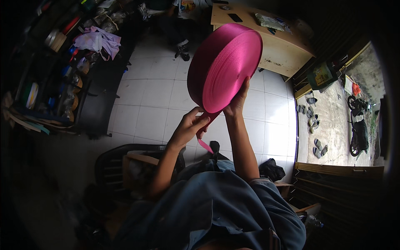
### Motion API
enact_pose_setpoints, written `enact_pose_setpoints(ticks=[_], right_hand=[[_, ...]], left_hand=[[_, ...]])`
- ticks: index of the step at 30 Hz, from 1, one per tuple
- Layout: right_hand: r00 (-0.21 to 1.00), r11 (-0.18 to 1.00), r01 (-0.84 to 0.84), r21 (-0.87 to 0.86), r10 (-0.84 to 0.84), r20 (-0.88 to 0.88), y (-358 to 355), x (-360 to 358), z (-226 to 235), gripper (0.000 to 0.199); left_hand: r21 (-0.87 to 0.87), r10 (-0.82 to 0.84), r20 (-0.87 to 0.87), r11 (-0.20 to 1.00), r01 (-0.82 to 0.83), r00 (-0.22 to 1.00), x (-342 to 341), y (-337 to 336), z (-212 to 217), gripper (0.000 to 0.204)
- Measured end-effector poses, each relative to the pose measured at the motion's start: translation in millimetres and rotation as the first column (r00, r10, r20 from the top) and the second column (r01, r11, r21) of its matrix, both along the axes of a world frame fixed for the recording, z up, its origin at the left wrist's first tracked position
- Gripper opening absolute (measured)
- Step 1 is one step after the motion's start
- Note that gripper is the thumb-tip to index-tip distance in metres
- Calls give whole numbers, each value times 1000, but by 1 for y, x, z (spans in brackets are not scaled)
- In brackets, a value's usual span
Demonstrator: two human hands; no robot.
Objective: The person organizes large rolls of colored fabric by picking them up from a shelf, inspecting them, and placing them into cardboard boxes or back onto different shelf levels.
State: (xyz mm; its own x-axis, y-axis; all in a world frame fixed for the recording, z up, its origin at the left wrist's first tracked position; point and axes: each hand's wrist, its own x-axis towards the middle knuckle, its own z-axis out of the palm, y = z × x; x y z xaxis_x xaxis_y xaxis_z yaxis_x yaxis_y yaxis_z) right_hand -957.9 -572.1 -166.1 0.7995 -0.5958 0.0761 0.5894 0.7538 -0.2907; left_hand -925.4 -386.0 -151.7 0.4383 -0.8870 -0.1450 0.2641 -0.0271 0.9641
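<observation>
over white floor tiles (150, 104), right hand (237, 100) props up a pink webbing roll (223, 68), left hand (189, 127) grip pinched on its loose end (205, 145).

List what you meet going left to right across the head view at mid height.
Cluttered shelves → left hand pinching the pink strap end → right hand under the pink webbing roll → sandals → motorbike.

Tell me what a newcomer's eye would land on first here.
A big bright pink roll of woven webbing, held up mid-frame by the right hand. Just below it, the left hand pinches the roll's loose pink strap end. Behind stands a pale wooden desk on the white tiled floor.
</observation>
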Motion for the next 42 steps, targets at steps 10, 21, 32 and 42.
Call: enact_pose_setpoints(ticks=[10,21,32,42], right_hand=[[979,981,-196,14,196,-60,-64,138,-11,70],[880,882,-466,-67,454,-140,-18,326,-16,66],[808,814,-580,-41,567,-161,49,502,-3,61],[740,730,-668,-143,630,-236,62,635,-9,62]], left_hand=[[-246,453,-135,847,-472,881,106,-25,54,25],[-520,555,-284,596,-612,782,268,-5,41,53],[-359,742,670,357,-863,28,418,22,67,47],[-448,689,698,204,-870,-198,565,14,63,53]])
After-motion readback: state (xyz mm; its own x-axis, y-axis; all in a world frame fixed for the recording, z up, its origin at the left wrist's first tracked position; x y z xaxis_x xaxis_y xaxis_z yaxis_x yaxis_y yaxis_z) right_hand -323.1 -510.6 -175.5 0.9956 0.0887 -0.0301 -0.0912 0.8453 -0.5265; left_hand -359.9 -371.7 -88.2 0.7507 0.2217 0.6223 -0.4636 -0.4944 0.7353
